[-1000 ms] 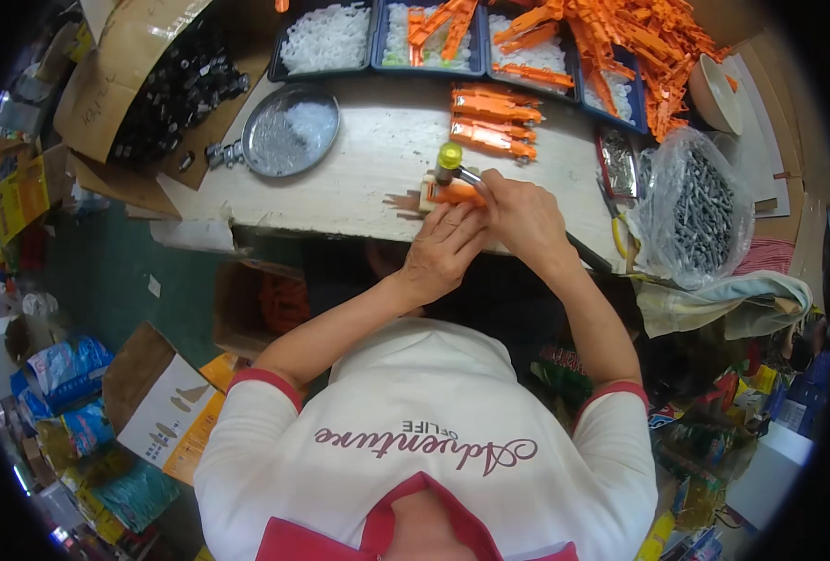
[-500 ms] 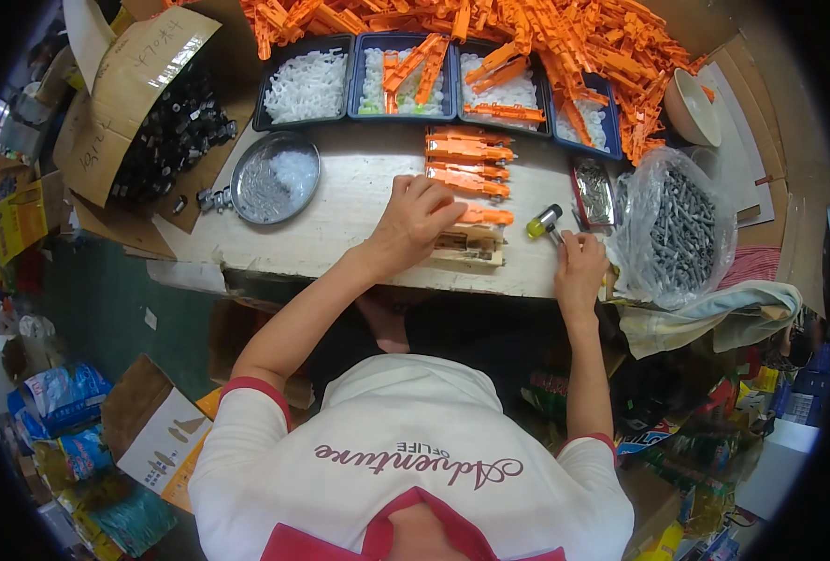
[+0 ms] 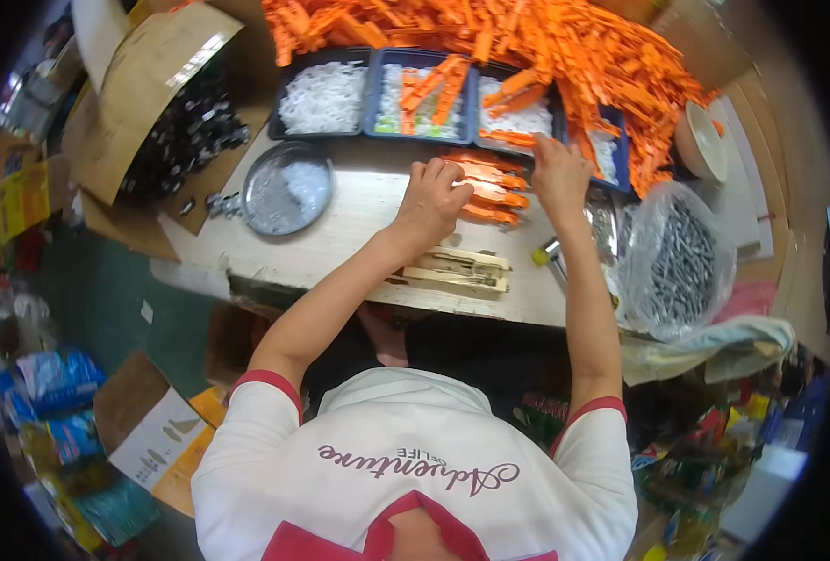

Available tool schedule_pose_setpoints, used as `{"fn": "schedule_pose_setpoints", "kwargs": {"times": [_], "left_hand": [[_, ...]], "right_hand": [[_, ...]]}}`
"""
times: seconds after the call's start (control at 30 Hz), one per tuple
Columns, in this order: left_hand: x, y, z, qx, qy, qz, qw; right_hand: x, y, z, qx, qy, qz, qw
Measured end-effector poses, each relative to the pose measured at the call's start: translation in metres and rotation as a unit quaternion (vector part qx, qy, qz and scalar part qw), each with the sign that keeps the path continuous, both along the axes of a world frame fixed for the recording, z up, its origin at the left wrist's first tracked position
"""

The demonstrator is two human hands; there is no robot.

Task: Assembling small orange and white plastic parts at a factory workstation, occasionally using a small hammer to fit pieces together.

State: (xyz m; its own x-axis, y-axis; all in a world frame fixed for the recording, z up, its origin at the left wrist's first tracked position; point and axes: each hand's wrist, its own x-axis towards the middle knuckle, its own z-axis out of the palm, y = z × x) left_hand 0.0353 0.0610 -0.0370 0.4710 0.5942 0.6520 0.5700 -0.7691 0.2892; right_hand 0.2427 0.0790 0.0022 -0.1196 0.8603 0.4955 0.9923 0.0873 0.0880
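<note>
My left hand (image 3: 431, 208) is closed, its fingertips at the left end of a row of orange plastic parts (image 3: 492, 179) lying side by side on the bench. It grips the near part of that row. My right hand (image 3: 563, 179) reaches up to the front of the trays. Its fingers are pinched at the right end of an orange part on the tray rim (image 3: 507, 138). Between my arms, close to the bench edge, lies a pale wooden fixture (image 3: 457, 271) with no orange part on it. A small yellow-tipped tool (image 3: 541, 255) is partly hidden behind my right forearm.
Dark trays of white plastic pieces (image 3: 321, 98) line the back below a large orange heap (image 3: 611, 56). A round metal dish (image 3: 289, 190) and a carton of black pieces (image 3: 153, 93) are left. A clear bag of grey screws (image 3: 679, 262) and a bowl (image 3: 700, 142) stand right.
My left hand has moved the orange part off the wooden fixture and up to the row. My right hand has left the yellow-tipped tool and moved up to the trays. The view has shifted slightly.
</note>
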Motion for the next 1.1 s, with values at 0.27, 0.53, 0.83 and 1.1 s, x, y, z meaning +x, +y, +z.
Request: {"fn": "schedule_pose_setpoints", "kwargs": {"times": [0.27,0.53,0.83,1.1], "left_hand": [[-0.158,-0.046,-0.005,-0.09,-0.238,0.253,0.933],[-0.259,-0.041,-0.01,-0.187,-0.186,0.411,0.873],[-0.259,-0.031,-0.007,-0.216,-0.024,0.387,0.896],[-0.255,-0.046,-0.015,-0.149,0.004,0.376,0.915]], "right_hand": [[0.022,0.037,-0.001,-0.135,0.165,-0.1,0.972],[-0.002,0.054,0.007,-0.177,0.178,-0.127,0.96],[0.025,0.071,-0.005,-0.166,0.482,-0.121,0.852],[0.002,-0.01,0.023,-0.216,0.628,0.085,0.743]]}}
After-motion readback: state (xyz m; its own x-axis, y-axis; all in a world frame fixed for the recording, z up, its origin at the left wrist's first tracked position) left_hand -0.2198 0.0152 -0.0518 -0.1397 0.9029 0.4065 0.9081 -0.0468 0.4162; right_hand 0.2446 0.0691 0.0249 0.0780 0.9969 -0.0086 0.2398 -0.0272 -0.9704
